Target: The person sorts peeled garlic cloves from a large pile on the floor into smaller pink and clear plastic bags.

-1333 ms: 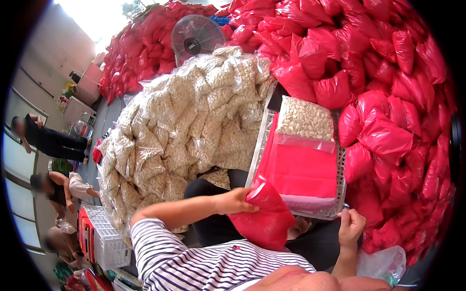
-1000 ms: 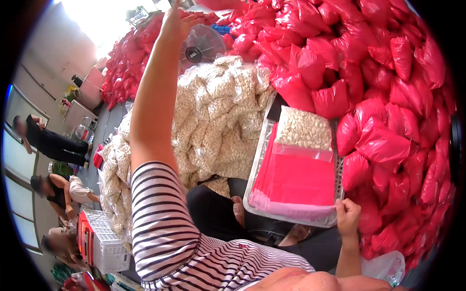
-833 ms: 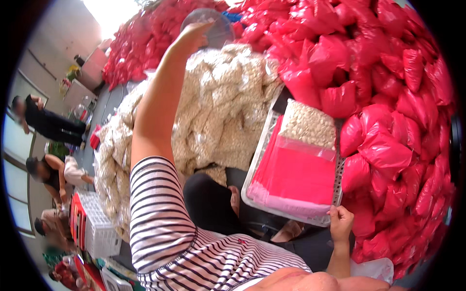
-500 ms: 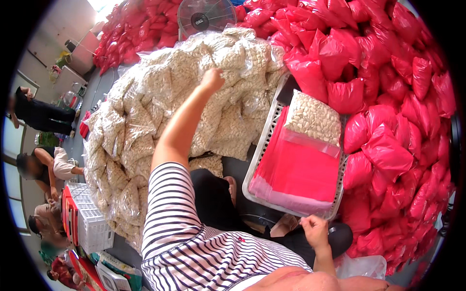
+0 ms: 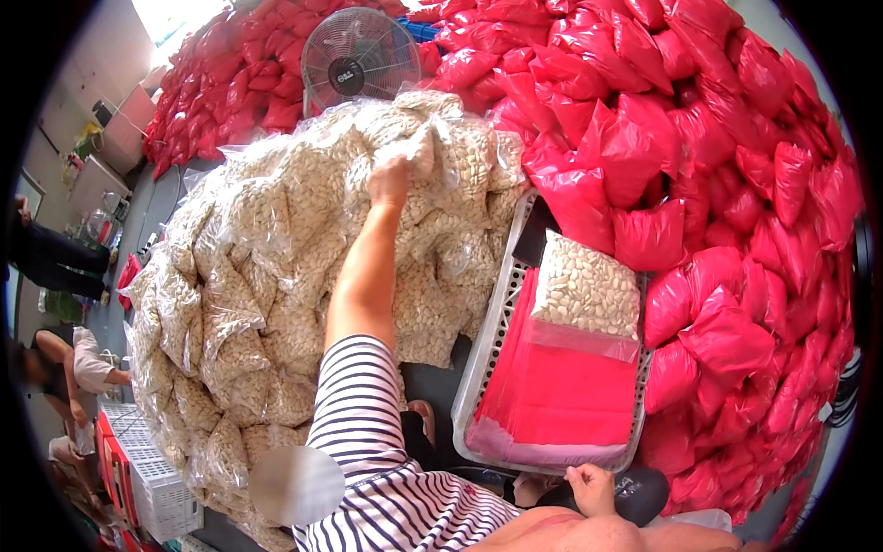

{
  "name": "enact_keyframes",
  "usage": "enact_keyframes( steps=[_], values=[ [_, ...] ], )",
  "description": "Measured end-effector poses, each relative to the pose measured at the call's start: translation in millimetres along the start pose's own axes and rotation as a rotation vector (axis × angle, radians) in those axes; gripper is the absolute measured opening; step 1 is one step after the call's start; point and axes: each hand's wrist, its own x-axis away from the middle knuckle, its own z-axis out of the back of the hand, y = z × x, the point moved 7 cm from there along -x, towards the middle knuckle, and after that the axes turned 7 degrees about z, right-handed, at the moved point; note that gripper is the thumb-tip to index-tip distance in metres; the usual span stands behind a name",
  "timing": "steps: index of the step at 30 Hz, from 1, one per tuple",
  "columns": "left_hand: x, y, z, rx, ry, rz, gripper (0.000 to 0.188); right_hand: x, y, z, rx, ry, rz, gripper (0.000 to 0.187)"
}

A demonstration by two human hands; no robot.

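My left hand (image 5: 389,181) reaches far into a heap of clear plastic bags of white pumpkin seeds (image 5: 303,212). Its fingers are closed on the top of one bag of pumpkin seeds (image 5: 418,152); the fingertips are partly hidden. Close to my body, my right hand (image 5: 590,488) hovers by the near edge of a white perforated tray (image 5: 457,419), fingers curled and nothing visible in them. A stack of flat red plastic bags (image 5: 570,391) fills most of the tray. On its far end lies one filled bag of pumpkin seeds (image 5: 587,285).
Filled red bags (image 5: 717,340) are heaped along the right and the back. A standing fan (image 5: 359,60) rises behind the seed heap. White and red crates (image 5: 161,478) stand at the lower left, with people (image 5: 60,248) beyond them. A dark round object (image 5: 641,495) sits beside my right hand.
My left hand has gone from above the heap to a grip on a seed bag. My right hand stays near the tray's near edge. The view has shifted, so the scene sits lower and further left.
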Motion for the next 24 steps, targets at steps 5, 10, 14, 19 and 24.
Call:
enact_keyframes(
  steps=[5,10,14,19,24],
  values=[
    [17,-11,113,0.52,0.179,0.279,0.023,2,-1,1,-0.174,-0.04,-0.139,0.029],
    [87,105,235,0.914,0.063,0.04,0.011,-8,51,4,-0.661,0.01,-0.2,0.036],
    [231,194,292,0.913,-0.023,-0.572,0.026,-29,44,22,-1.144,0.03,-0.338,0.052],
    [426,235,188,0.689,-1.083,-0.941,0.028,-48,81,26,-0.924,0.237,-0.127,0.042],
    [392,249,176,0.793,-0.725,-0.312,0.015,-34,94,46,-0.078,0.129,0.037,0.044]
  ],
)
